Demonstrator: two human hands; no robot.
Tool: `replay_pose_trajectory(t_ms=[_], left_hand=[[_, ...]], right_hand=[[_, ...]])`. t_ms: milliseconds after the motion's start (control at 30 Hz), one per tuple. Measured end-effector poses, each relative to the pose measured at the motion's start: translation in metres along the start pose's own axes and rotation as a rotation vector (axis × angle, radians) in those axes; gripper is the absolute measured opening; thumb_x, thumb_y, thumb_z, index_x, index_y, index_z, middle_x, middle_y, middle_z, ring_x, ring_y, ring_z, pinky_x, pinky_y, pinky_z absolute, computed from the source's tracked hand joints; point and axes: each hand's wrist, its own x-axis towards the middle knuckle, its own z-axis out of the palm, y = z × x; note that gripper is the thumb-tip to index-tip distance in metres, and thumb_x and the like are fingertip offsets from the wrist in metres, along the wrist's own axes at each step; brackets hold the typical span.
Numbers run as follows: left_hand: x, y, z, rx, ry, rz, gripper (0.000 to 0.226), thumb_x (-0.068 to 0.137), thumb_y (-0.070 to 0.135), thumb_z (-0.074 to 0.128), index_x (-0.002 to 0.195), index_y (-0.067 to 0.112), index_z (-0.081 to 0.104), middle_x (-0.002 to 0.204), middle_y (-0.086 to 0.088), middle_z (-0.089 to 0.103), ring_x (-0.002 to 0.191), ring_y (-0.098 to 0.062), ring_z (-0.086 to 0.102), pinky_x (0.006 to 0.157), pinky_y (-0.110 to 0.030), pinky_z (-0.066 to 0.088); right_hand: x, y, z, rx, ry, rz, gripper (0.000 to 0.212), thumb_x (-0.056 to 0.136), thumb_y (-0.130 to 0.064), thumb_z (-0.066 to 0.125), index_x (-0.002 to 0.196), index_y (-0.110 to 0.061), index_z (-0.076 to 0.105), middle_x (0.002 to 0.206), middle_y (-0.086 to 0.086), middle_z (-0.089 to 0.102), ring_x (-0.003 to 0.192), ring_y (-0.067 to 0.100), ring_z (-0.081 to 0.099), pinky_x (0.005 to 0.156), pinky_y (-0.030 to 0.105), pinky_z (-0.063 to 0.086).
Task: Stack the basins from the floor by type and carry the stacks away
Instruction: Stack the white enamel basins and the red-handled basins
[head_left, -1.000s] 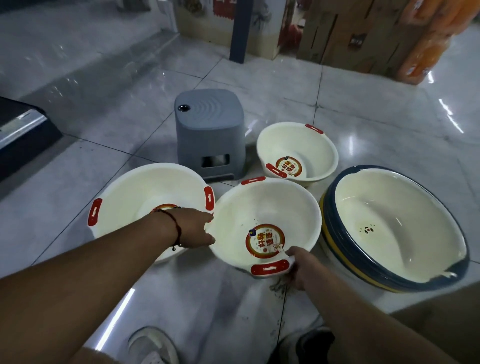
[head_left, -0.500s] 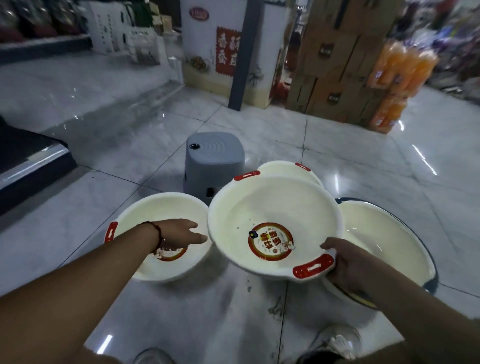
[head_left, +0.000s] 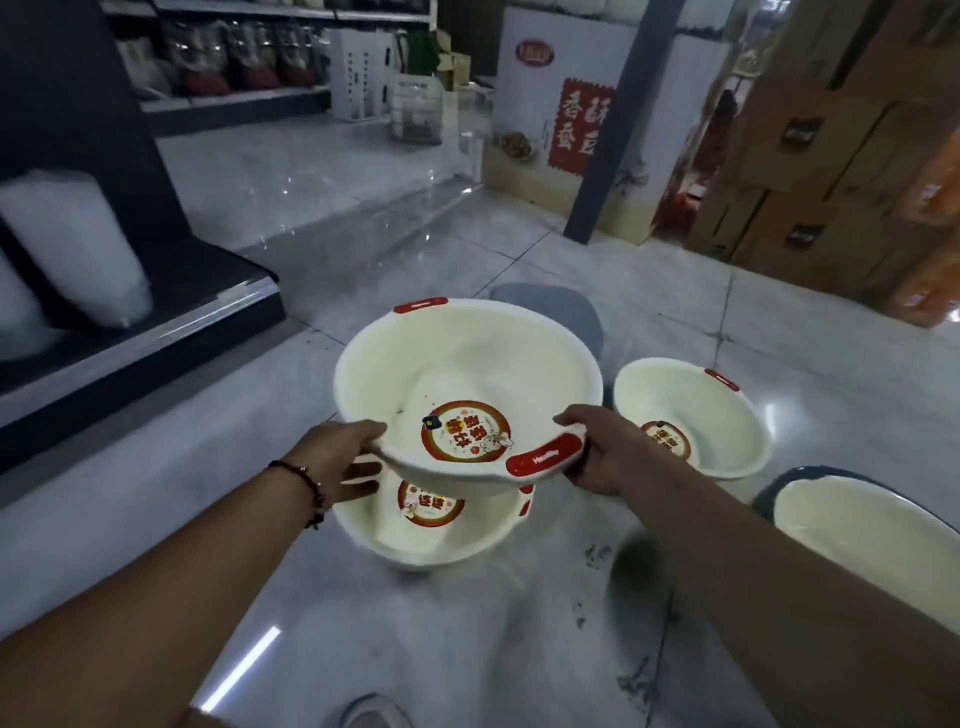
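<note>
I see a glossy pale grey marble-tile floor (head_left: 332, 171), dark shop shelving (head_left: 130, 291) at left, stacked brown cardboard boxes (head_left: 810, 156) at right, a grey plastic stool (head_left: 550, 312) mid-floor.

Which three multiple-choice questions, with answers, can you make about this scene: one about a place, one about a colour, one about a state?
1. Where is the lifted basin?
A. Above another white basin on the floor
B. On the grey stool
C. Inside the blue-rimmed basin

2. What colour are the handles of the lifted basin?
A. Green
B. Red
C. Black

3. How is the lifted basin held?
A. By the right hand only
B. By no hand
C. By both hands at its rim

Answers:
1 A: the basin below shows under its near edge.
2 B: the red handle is by the right hand.
3 C: the left hand and the right hand each grip the rim.
</note>
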Motion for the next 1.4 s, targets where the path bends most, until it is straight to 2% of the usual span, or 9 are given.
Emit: replay_pose_trajectory(t_ms=[200,367,500,600,733,933,1167,1300,1400], left_hand=[[0.024,-0.037,-0.031,0.077,0.021,-0.234,0.035,0.082,0.038,0.075,0.098,0.009,0.064,0.108,-0.005,0.059,0.087,-0.026,0.063,0.07,-0.034,0.055],[0.035,-0.056,-0.03,0.516,-0.094,-0.287,0.042,0.088,0.043,0.067,0.122,0.021,0.058,0.124,-0.004,0.056,0.094,-0.025,0.066,0.072,-0.034,0.058],[0.042,-0.059,-0.009,0.757,-0.229,-0.255,0.06,0.083,0.051,0.069,0.133,0.023,0.05,0.112,-0.003,0.058,0.084,-0.021,0.059,0.064,-0.028,0.049],[0.049,-0.054,0.01,1.062,-0.164,-0.029,0.067,0.09,0.049,0.062,0.146,0.02,0.04,0.148,-0.004,0.043,0.131,-0.022,0.045,0.102,-0.029,0.039],[0.053,-0.045,0.043,1.232,-0.223,0.155,0.071,0.092,0.047,0.057,0.152,0.02,0.029,0.159,-0.001,0.027,0.144,-0.021,0.029,0.116,-0.029,0.025],[0.046,-0.03,0.12,1.598,-0.181,0.406,0.071,0.092,0.052,0.048,0.153,0.033,0.017,0.161,-0.011,0.016,0.141,-0.035,0.027,0.113,-0.047,0.028],[0.043,-0.019,0.232,1.668,-0.273,0.556,0.069,0.094,0.047,0.045,0.154,0.029,0.016,0.16,-0.012,0.018,0.14,-0.037,0.03,0.112,-0.049,0.03],[0.058,-0.022,0.284,1.646,-0.304,0.602,0.065,0.093,0.046,0.046,0.152,0.029,0.023,0.157,-0.011,0.026,0.138,-0.034,0.033,0.11,-0.047,0.034],[0.07,-0.026,0.312,1.672,-0.313,0.609,0.066,0.094,0.045,0.046,0.152,0.029,0.021,0.156,-0.011,0.027,0.138,-0.033,0.034,0.11,-0.047,0.034]], right_hand=[[0.061,0.051,0.042,-0.101,0.045,-0.147,0.024,0.077,0.015,0.054,0.084,-0.007,0.05,0.081,0.016,0.053,0.066,0.023,0.053,0.048,0.027,0.049],[0.093,0.081,0.033,-0.106,0.109,-0.121,0.067,0.081,0.017,0.058,0.141,-0.009,0.047,0.122,0.015,0.059,0.086,0.023,0.064,0.054,0.029,0.053],[0.111,0.092,0.03,-0.185,0.137,-0.072,0.065,0.086,0.007,0.059,0.145,-0.016,0.043,0.125,0.012,0.06,0.102,0.026,0.06,0.084,0.041,0.055],[0.108,0.098,0.023,-0.242,0.113,0.071,0.045,0.085,-0.007,0.065,0.129,-0.008,0.053,0.101,0.008,0.059,0.098,0.024,0.053,0.091,0.041,0.047],[0.091,0.093,0.006,-0.612,0.019,-0.015,0.043,0.09,-0.012,0.062,0.131,-0.007,0.051,0.124,0.006,0.057,0.101,0.019,0.049,0.089,0.032,0.041],[0.08,0.068,-0.049,-1.324,0.084,-0.177,0.072,0.096,-0.029,0.056,0.156,-0.02,0.017,0.161,0.006,0.021,0.146,0.025,0.026,0.115,0.036,0.027],[0.101,0.014,-0.151,-1.371,0.22,-0.112,0.07,0.09,-0.025,0.059,0.153,-0.021,0.026,0.156,0.008,0.031,0.136,0.029,0.041,0.102,0.038,0.044],[0.155,-0.001,-0.206,-1.29,0.293,-0.128,0.043,0.081,-0.021,0.062,0.123,-0.018,0.052,0.109,0.005,0.062,0.089,0.019,0.063,0.069,0.028,0.055],[0.199,-0.005,-0.227,-1.249,0.352,-0.143,0.038,0.083,-0.029,0.064,0.118,-0.025,0.05,0.111,0.004,0.062,0.093,0.021,0.062,0.079,0.037,0.059]])
